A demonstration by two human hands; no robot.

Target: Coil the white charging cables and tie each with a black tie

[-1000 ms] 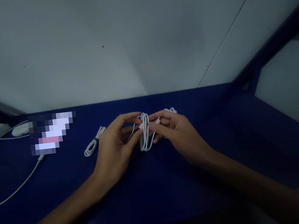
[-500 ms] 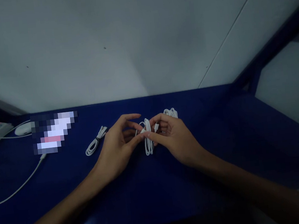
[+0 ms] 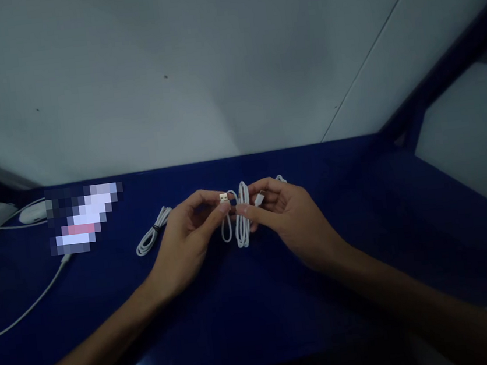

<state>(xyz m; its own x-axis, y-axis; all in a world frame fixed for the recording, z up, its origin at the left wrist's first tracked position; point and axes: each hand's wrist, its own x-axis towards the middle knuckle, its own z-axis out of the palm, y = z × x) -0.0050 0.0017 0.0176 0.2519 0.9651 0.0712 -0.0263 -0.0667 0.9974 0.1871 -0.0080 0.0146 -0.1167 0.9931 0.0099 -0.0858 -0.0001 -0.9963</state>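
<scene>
A white USB cable (image 3: 243, 223), wound into a narrow bundle of loops, hangs between my two hands above the blue table. My left hand (image 3: 190, 235) pinches one end near its USB plug (image 3: 223, 199), whose metal tip points up and away. Below that plug droops a short loop of the same cable. My right hand (image 3: 291, 218) grips the coiled loops between thumb and fingers. The cable's other connector (image 3: 259, 198) sticks out by the right fingers. Left of my left hand lies another coiled white cable (image 3: 152, 234), bound with a black tie.
Behind my right hand, part of another white cable coil (image 3: 280, 179) shows. A blurred-out lit device (image 3: 83, 218) with a white cord (image 3: 41, 302) lies at left, beside a white rounded object (image 3: 32, 214). A pale wall (image 3: 166, 121) rises behind the blue table (image 3: 224, 325).
My left fingers have closed around the cable end, and its USB plug now shows upright. A small loop has been drawn out leftward from the bundle. The right hand still grips the coil.
</scene>
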